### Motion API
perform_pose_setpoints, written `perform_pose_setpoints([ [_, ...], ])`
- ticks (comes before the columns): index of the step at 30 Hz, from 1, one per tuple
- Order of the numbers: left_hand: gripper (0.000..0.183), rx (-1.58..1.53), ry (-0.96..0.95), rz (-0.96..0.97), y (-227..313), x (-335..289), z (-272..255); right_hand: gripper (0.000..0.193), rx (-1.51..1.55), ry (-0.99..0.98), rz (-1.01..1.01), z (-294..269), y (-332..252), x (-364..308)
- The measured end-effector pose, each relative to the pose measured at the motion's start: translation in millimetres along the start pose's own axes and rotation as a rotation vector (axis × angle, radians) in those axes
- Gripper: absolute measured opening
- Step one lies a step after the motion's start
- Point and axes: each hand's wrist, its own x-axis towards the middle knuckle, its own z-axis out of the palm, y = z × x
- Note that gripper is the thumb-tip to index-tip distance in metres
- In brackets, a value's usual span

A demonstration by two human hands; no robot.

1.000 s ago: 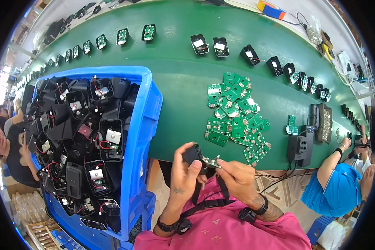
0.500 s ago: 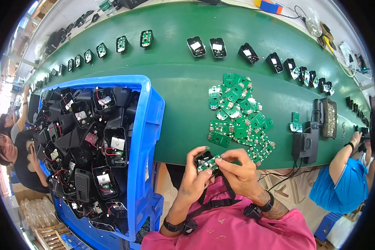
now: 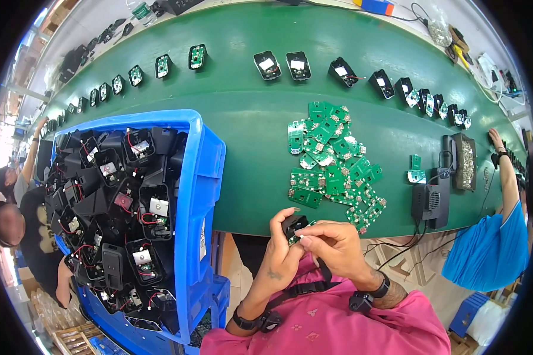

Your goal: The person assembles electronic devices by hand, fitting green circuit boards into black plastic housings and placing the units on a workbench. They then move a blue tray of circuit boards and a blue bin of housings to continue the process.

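Observation:
My left hand (image 3: 278, 254) is wrapped round a black plastic housing (image 3: 293, 223) and tilts it just off the table's near edge. A green circuit board (image 3: 294, 239) shows in part at the housing's mouth; fingers hide most of it. Thumb and forefinger of my right hand (image 3: 337, 245) pinch a small white piece (image 3: 302, 236) right at the housing; its kind is too small to make out. Just beyond both hands lies a heap of green circuit boards (image 3: 331, 168) on the green table (image 3: 249, 148).
On the left stands a blue crate (image 3: 210, 154) full of black housings with red wires. Rows of housings (image 3: 298, 65) line the far side. A black device (image 3: 427, 201) with cables and a tray of small parts (image 3: 465, 163) sit right. Co-workers flank the table.
My right hand has closed in on the housing and now covers most of the circuit board that showed before. The co-worker at right has stretched an arm farther over the table.

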Motion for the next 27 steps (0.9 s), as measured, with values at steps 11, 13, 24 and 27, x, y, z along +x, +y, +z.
perform_pose_setpoints([
  [11, 0.058, 0.083, 0.19, 0.082, 14.5, 2.9, -0.9, 0.006, -0.532, 0.106, -0.208, -0.6, -13.8, 6.2],
  [13, 0.058, 0.247, 0.175, 0.179, 16.1, 4.5, -3.8, 0.005, -0.585, 0.043, -0.256, -5.5, -17.8, 10.5],
  [24, 0.056, 0.316, 0.022, 0.18, 21.3, 7.1, -12.8, 0.008, -0.682, -0.189, -0.226, -17.9, -23.1, 16.6],
  [27, 0.057, 0.263, 0.005, 0.099, 23.0, 5.8, -13.2, 0.008, -0.679, -0.185, -0.224, -18.6, -25.2, 16.5],
])
